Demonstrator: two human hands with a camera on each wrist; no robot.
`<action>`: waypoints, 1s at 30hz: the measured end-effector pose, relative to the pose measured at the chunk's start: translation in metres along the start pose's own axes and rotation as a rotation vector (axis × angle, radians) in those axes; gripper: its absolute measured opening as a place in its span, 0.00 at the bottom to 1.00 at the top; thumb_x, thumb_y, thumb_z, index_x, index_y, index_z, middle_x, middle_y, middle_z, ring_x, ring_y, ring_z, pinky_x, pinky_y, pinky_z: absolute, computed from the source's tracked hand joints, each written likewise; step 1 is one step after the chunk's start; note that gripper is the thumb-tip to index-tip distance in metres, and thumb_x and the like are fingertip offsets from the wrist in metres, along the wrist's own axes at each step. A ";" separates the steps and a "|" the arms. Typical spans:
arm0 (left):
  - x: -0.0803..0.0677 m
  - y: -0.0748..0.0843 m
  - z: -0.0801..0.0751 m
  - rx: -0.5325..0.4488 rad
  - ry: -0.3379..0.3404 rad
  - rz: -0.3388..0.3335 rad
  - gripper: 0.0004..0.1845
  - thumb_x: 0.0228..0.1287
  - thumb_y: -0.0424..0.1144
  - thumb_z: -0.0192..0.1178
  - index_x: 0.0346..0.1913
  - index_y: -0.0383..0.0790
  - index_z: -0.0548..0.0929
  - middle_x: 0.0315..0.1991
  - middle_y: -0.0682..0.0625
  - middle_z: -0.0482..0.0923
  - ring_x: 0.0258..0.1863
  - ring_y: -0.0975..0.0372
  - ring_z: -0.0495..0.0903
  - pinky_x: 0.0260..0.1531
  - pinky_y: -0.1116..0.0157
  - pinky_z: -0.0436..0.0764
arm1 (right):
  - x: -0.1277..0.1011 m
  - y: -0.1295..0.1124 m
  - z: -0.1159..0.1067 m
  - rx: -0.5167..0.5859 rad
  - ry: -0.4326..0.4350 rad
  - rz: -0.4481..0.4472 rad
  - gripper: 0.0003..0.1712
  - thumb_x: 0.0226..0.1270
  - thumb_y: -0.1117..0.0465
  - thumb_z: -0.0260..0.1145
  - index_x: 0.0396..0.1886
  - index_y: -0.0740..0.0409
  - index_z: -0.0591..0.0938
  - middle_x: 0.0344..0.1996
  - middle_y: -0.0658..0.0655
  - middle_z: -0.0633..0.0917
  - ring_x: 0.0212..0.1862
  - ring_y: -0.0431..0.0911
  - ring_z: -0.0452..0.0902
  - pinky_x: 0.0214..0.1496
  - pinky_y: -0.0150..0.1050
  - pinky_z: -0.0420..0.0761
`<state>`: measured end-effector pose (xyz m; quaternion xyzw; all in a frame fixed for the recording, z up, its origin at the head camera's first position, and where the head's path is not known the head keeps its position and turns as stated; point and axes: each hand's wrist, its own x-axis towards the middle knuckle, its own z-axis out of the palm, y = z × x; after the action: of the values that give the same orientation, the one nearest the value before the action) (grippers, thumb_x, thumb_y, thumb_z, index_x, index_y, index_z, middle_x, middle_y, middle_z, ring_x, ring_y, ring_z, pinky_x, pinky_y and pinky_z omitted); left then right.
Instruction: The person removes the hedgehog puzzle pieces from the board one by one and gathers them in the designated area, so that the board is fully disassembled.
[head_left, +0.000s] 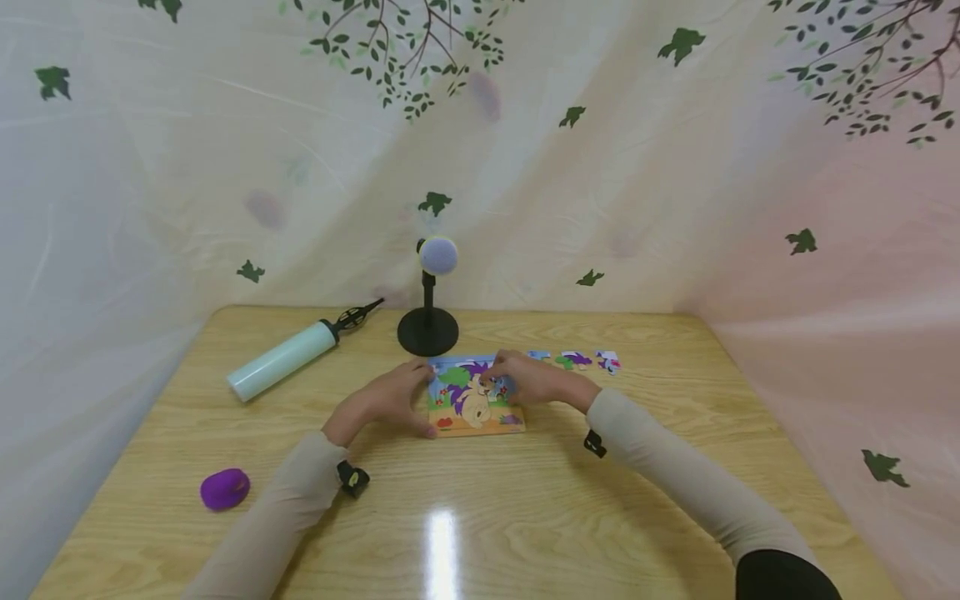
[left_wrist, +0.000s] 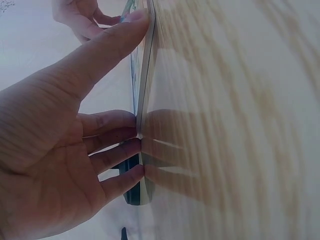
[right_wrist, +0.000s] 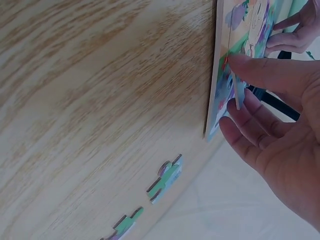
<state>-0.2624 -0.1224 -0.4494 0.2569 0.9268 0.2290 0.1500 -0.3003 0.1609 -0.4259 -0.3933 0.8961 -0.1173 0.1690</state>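
Observation:
A jigsaw puzzle board [head_left: 474,410] with a cartoon hedgehog picture lies flat on the table. My left hand [head_left: 390,398] holds its left end, the thumb by the near corner and the fingers against the edge toward the far corner. Over the board's right part, my right hand [head_left: 534,379] pinches a puzzle piece [right_wrist: 238,94] between thumb and fingers. In the right wrist view this piece stands tilted against the board's surface. Loose puzzle pieces [head_left: 575,360] lie in a row to the right of the board; two of them show more closely in the right wrist view.
Behind the board stands a black round-based stand [head_left: 427,332] with a pale ball-like head. A light-blue hand pump [head_left: 283,360] lies at the back left. A purple object [head_left: 225,489] sits near the left forearm. A printed curtain [head_left: 525,183] surrounds the wooden table [head_left: 525,517].

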 end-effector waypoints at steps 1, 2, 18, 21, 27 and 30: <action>0.000 0.000 0.000 -0.002 -0.001 0.000 0.53 0.50 0.58 0.78 0.73 0.31 0.67 0.75 0.36 0.61 0.75 0.44 0.62 0.77 0.46 0.64 | 0.000 -0.001 0.000 -0.003 -0.002 0.000 0.30 0.62 0.72 0.72 0.65 0.57 0.81 0.55 0.62 0.78 0.51 0.49 0.74 0.57 0.46 0.83; 0.000 0.000 0.000 -0.001 -0.003 0.002 0.53 0.50 0.58 0.78 0.73 0.31 0.67 0.75 0.36 0.61 0.76 0.43 0.62 0.77 0.46 0.64 | 0.000 -0.001 0.000 -0.007 -0.004 -0.001 0.30 0.62 0.73 0.72 0.65 0.57 0.81 0.55 0.62 0.78 0.51 0.49 0.74 0.56 0.45 0.83; 0.000 0.000 -0.005 0.003 -0.017 -0.018 0.55 0.50 0.58 0.78 0.74 0.32 0.66 0.76 0.36 0.60 0.77 0.43 0.60 0.77 0.44 0.63 | -0.008 0.001 -0.005 0.032 0.029 -0.002 0.30 0.62 0.74 0.69 0.66 0.59 0.80 0.57 0.65 0.77 0.54 0.54 0.79 0.51 0.43 0.86; 0.000 0.000 -0.005 -0.002 -0.014 -0.013 0.54 0.49 0.58 0.79 0.73 0.32 0.67 0.75 0.36 0.61 0.76 0.43 0.61 0.77 0.45 0.63 | -0.011 0.006 -0.006 0.044 0.053 -0.013 0.31 0.60 0.74 0.69 0.66 0.60 0.80 0.56 0.64 0.78 0.54 0.54 0.78 0.53 0.45 0.85; 0.001 0.000 -0.004 -0.015 -0.019 -0.029 0.54 0.49 0.58 0.79 0.74 0.33 0.67 0.76 0.36 0.60 0.76 0.43 0.61 0.77 0.45 0.63 | -0.022 0.019 -0.006 0.092 0.096 -0.037 0.28 0.61 0.74 0.68 0.64 0.63 0.81 0.55 0.64 0.80 0.55 0.55 0.77 0.56 0.50 0.83; 0.001 0.001 -0.002 -0.018 -0.022 -0.038 0.55 0.49 0.58 0.79 0.74 0.33 0.66 0.76 0.36 0.60 0.77 0.43 0.61 0.77 0.45 0.63 | -0.029 0.026 -0.008 0.081 0.118 -0.032 0.26 0.64 0.73 0.68 0.63 0.63 0.81 0.55 0.64 0.80 0.55 0.56 0.78 0.57 0.52 0.83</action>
<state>-0.2637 -0.1224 -0.4472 0.2405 0.9278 0.2314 0.1669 -0.3020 0.2003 -0.4216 -0.3926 0.8927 -0.1791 0.1300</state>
